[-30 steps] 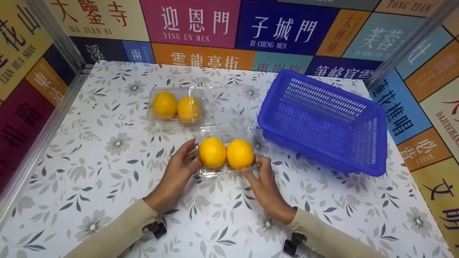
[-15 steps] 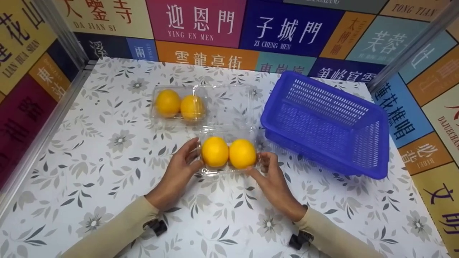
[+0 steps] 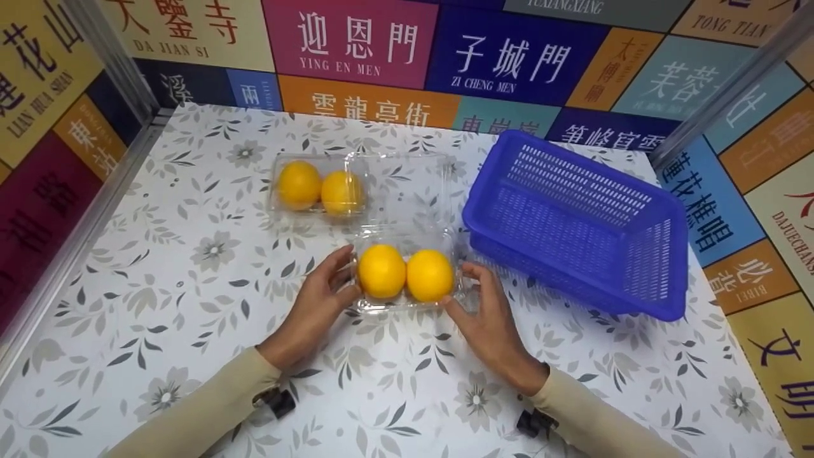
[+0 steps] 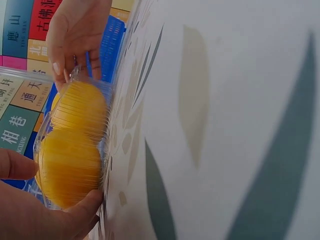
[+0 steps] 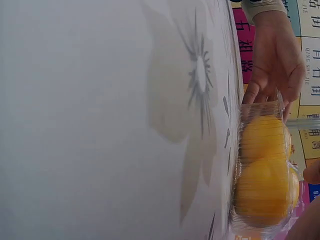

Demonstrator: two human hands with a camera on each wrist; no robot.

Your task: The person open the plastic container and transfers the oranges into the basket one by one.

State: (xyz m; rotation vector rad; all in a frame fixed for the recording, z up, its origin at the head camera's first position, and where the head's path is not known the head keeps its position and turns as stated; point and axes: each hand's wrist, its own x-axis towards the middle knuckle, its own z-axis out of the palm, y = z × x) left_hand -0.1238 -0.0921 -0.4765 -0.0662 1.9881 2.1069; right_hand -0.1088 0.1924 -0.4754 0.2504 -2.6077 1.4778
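Observation:
Two oranges (image 3: 381,271) sit side by side in a clear plastic clamshell box (image 3: 388,308) on the table. My left hand (image 3: 311,312) grips the box's left end, fingers on its side and thumb by the near corner. In the left wrist view, the left thumb and fingers lie around the end of the box. My right hand (image 3: 486,318) is beside the right end, fingers loosely spread and thumb near the front corner. From the right wrist view, the right thumb (image 5: 312,172) appears apart from the box.
Behind stands a second clear clamshell box (image 3: 407,184), open, with two oranges (image 3: 299,184) in its left half. A blue perforated plastic basket (image 3: 547,222) stands at the right. Panels with lettering (image 3: 356,38) border the leaf-patterned tabletop (image 3: 210,305).
My right hand's fingers have loosened and shifted slightly right, away from the near box's end. The left hand keeps its place on the box. The head view has shifted slightly.

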